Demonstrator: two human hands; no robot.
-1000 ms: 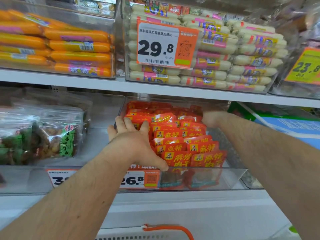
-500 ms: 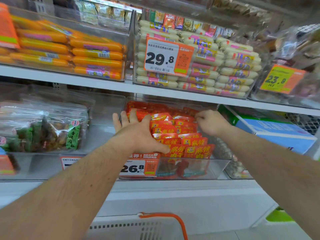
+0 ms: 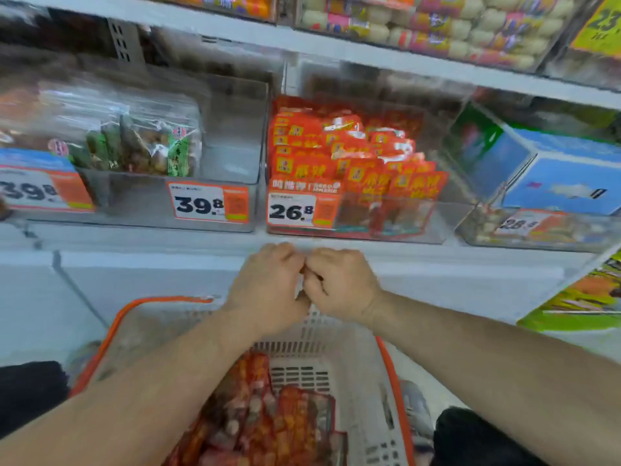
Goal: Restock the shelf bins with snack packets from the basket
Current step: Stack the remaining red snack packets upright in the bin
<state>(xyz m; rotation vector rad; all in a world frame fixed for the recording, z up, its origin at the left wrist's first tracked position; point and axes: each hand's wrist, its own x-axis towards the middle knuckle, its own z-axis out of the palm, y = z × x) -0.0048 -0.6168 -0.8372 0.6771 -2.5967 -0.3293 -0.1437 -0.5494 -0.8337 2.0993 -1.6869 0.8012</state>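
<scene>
On the head view, my left hand [image 3: 268, 287] and right hand [image 3: 339, 284] meet knuckle to knuckle above the basket [image 3: 353, 364], in front of the shelf edge [image 3: 437, 260]. Both have the fingers curled in. A thin dark bit shows between them, but the picture is blurred and I cannot tell whether either hand grips anything.

The basket sits low in the frame, white with an orange rim, and red packets [image 3: 268, 422] lie in it under my left forearm.

Above the hands, the bin [image 3: 420, 223] with the 26.8 tag [image 3: 295, 210] is clear-walled and holds rows of red snack packets [image 3: 353, 156], stacked upright and leaning back. Just left of it is another clear bin [image 3: 228, 136] with a 39.8 tag [image 3: 210, 203]; it holds clear bags [image 3: 141, 146] of brown and green food at its left side. To the right stands a blue box [image 3: 554, 176]. The upper shelf carries pale sausages [image 3: 437, 28].
</scene>
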